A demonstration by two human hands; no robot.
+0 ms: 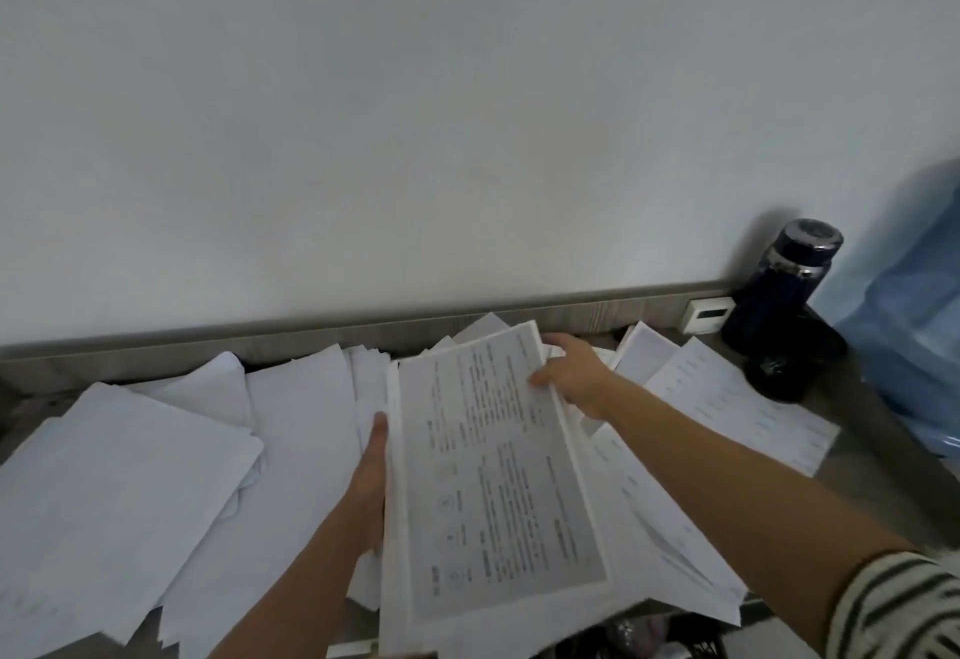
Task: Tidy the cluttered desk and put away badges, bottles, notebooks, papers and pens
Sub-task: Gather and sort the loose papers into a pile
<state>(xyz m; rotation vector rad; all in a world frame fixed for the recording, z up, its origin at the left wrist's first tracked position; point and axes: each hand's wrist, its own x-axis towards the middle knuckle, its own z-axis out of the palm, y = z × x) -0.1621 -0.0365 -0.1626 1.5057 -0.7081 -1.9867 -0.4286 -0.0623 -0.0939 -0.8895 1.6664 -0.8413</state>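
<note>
Head view: the left hand (pixel 371 471) presses flat, fingers straight, against the left edge of the stack (pixel 493 476); the right hand (pixel 571 372) grips its far corner. Sheets (pixel 130 476) cover the worktop (pixel 862 450). A capped bottle (pixel 779 295) stands upright at the right rear

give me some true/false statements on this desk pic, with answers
1. Both the left hand and the right hand are on the stack. True.
2. The bottle lies on its side. False: it stands cap up near the wall.
3. Loose sheets cover the desk left of the stack. True.
4. The right hand holds a pen. False: it grips the stack's far edge.
5. The stack's top page is blank. False: it is printed.
</note>
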